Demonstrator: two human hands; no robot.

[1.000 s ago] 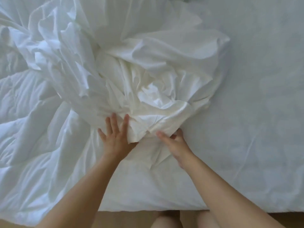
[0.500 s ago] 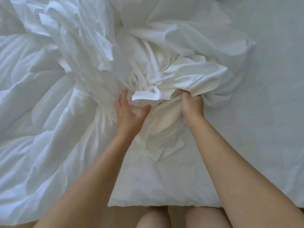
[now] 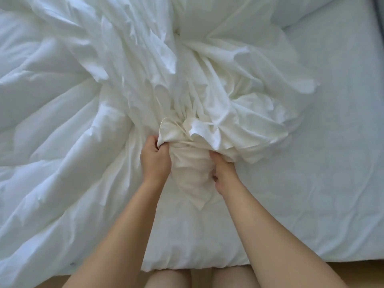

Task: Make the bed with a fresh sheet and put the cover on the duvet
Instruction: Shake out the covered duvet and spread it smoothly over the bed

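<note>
Head view: both hands clutch the cream-white, crumpled cotton duvet cover (image 3: 207, 125), which lies in a gathered heap on the bed. The left hand (image 3: 154, 161) has its fingers curled round a hemmed fold at the cover's near left side. The right hand (image 3: 225, 173) grips the near right side, with its fingertips buried in cloth. The puffy white quilted duvet (image 3: 52, 132) sprawls to the left of the cover and seemingly under it. The pale, smooth sheeted mattress (image 3: 332, 173) shows to the cover's right.

The main risk, as I judge it, is that the hands hold separate layers rather than the rim of the opening, so the duvet would slide between the wrong folds and twist. With white on white, seams are hard to pick out. A hard pull could also drag the sheet loose beneath the cover.
</note>
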